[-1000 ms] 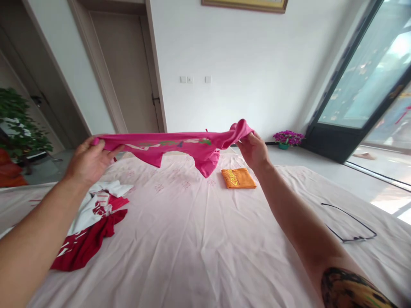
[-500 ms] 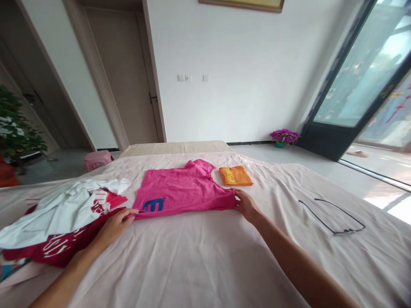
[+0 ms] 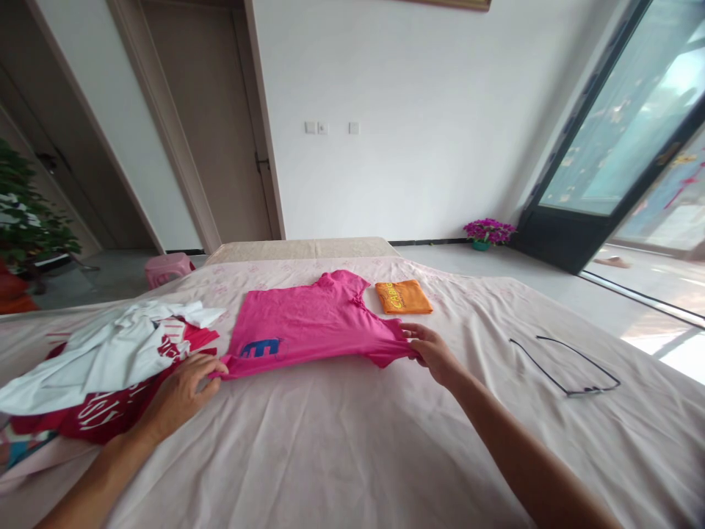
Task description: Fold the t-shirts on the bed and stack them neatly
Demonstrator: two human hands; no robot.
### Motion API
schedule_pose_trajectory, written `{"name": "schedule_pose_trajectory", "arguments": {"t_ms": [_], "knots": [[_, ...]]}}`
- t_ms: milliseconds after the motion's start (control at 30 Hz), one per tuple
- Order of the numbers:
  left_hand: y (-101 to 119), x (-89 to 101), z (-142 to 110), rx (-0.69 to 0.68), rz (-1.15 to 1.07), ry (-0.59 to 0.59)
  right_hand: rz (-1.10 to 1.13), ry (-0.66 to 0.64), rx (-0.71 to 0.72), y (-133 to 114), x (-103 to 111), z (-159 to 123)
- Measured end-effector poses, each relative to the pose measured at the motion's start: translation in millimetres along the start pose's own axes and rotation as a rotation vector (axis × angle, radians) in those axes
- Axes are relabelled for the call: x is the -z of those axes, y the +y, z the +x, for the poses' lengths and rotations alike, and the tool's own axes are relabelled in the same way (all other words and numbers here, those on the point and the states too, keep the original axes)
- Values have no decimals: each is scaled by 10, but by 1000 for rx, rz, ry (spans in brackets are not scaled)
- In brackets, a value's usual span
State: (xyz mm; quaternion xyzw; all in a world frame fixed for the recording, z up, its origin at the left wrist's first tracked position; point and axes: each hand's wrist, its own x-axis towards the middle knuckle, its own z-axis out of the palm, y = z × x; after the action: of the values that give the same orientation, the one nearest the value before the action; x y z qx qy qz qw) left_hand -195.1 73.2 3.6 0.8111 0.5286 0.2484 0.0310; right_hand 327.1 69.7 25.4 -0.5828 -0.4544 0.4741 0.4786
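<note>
Head view: both hands, left (image 3: 190, 386) and right (image 3: 432, 351), pinch the near corners of the pink shirt (image 3: 308, 319) (light, limp cloth, probably), mid-bed, good places to grip.

Both arms reaching forward, low; left hand (image 3: 184, 389) and right hand (image 3: 432, 351) pinching.

I am at a bed-like surface under a pale sheet (image 3: 308, 455) in a bright room of a home, with a closed door (image 3: 212, 117) at far left in a white wall (image 3: 385, 88) fitted with switches (image 3: 316, 128). A leafy plant (image 3: 33, 213) and pink stool (image 3: 168, 269) stand left; purple flowers (image 3: 490, 231) sit on the floor (image 3: 446, 258) near a glass door (image 3: 595, 139) at right.
</note>
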Motion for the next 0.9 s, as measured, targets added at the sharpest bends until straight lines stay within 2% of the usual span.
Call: {"name": "schedule_pose_trajectory", "arguments": {"t_ms": [100, 200, 267, 333, 400, 467, 567, 633, 700, 800, 900], "knots": [[114, 31, -140, -20, 17, -100, -85, -117, -99, 28, 168, -94], [178, 74, -228, -13, 1, -294, -282, -270, -149, 120, 339, -81], [222, 147, -212, 47, -12, -441, -472, -284, -95, 133, 417, -11], [308, 238, -116, 147, -15, -527, -674, -196, 44, 73, 410, 76], [457, 291, 52, 218, -5, -496, -829, -126, 203, -44, 274, 144], [648, 241, 268, 209, -26, -382, -886, -165, 337, -165, 5, 174], [906, -81, 599, 137, -139, -230, -929, -288, 511, -241, -531, 168], [996, -407, 770, 102, -167, -142, -993, -363, 585, -191, -853, 173], [1007, -732, 865, 81, -124, -94, -1086, -379, 590, -80, -1061, 212], [919, -1068, 859, 98, 46, -108, -1188, -393, 511, 115, -1092, 329], [767, -1160, 746, 112, 201, -153, -1267, -366, 491, 264, -864, 465]]}}
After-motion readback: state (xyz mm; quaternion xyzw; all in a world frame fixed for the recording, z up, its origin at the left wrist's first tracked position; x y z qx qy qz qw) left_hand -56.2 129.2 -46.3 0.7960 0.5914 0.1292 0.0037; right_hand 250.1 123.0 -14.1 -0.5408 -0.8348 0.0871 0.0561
